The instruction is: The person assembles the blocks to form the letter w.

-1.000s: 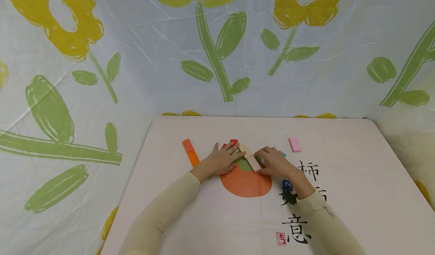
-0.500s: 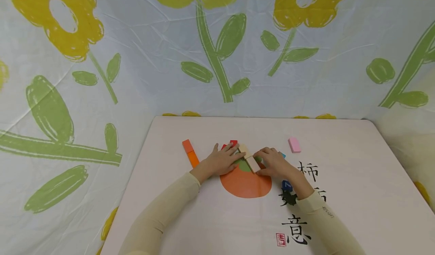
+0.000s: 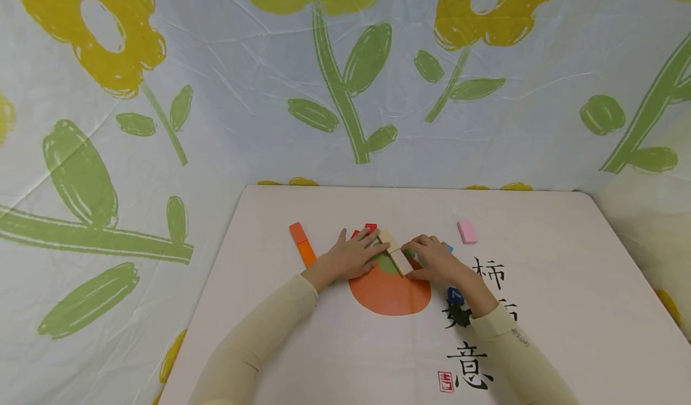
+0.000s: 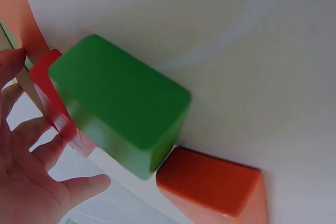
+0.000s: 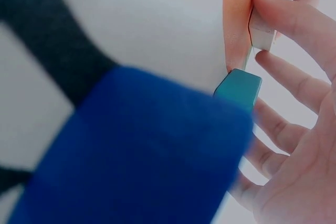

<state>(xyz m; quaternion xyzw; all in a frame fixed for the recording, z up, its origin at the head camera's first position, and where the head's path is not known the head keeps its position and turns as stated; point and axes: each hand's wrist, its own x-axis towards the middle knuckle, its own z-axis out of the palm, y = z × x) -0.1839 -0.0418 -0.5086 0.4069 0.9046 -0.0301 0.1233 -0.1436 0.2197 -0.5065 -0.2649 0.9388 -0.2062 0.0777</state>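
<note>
Two pale wooden blocks lie end to end in a slanted row over an orange printed persimmon [image 3: 390, 297]. My right hand [image 3: 438, 262] pinches the lower block [image 3: 401, 263] between thumb and forefinger. My left hand [image 3: 351, 256] lies palm down with its fingers spread, a fingertip at the upper block [image 3: 386, 240]. Red blocks [image 3: 370, 227] sit just beyond the left fingers; in the left wrist view a red block [image 4: 60, 103] is close by the fingertips. Near the right hand are a teal block [image 5: 241, 88] and a dark blue block [image 5: 142, 150].
Orange blocks [image 3: 299, 232] form a slanted line at left, partly behind the left hand. A green block [image 4: 123, 87] shows in the left wrist view. A pink block [image 3: 467, 231] stands at back right. Black characters [image 3: 469, 366] are printed on the pale table [image 3: 567, 309].
</note>
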